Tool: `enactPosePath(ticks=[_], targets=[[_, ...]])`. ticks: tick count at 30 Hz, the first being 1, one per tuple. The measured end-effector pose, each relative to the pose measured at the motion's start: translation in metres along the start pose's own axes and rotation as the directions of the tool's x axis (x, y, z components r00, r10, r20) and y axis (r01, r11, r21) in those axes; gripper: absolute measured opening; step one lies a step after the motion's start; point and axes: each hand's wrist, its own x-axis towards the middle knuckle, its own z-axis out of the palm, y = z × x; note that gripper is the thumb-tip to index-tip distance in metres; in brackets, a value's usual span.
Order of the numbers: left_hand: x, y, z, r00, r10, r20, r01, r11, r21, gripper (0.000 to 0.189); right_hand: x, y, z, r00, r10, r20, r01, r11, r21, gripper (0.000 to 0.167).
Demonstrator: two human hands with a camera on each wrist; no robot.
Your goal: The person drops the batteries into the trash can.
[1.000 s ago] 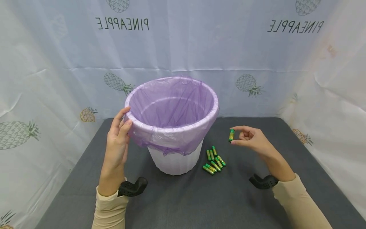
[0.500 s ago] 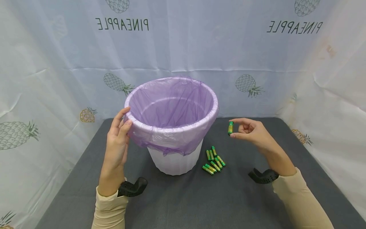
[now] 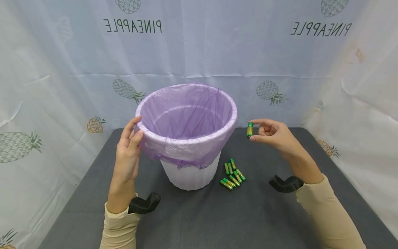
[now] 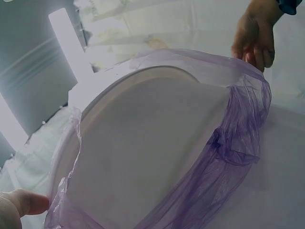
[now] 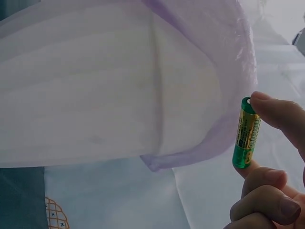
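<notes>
A white trash bin (image 3: 191, 178) stands upright, with a purple plastic bag (image 3: 186, 152) lining it and folded over its rim. My left hand (image 3: 125, 152) rests against the left side of the bag-covered rim, thumb and fingertips touching it from outside; in the left wrist view its thumb (image 4: 33, 202) meets the edge. Right of the bin, my right hand (image 3: 276, 135) pinches a green and gold battery (image 3: 250, 130) by its two ends, between thumb and index finger. The right wrist view shows this battery (image 5: 247, 133) upright, its other fingers curled below.
Several more green batteries (image 3: 233, 174) lie in a loose group on the dark grey table (image 3: 199, 221), close to the bin's right side. A pale curtain (image 3: 199, 52) with pineapple prints hangs behind and along both sides. Black wrist mounts (image 3: 287, 184) sit on both forearms.
The right hand has risen steadily with the battery, from near table level up to about the front rim's height. The left hand, the bin and the grouped batteries have stayed put.
</notes>
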Motion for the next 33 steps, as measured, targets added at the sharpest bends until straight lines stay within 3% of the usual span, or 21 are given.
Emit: enactPosePath(ticks=[33], targets=[[-0.001, 0.000, 0.000, 1.000, -0.008, -0.005, 0.008, 1.000, 0.008, 0.038, 0.035, -0.038, 0.015, 0.996, -0.085, 0.032, 0.082, 0.994, 0.079, 0.036]])
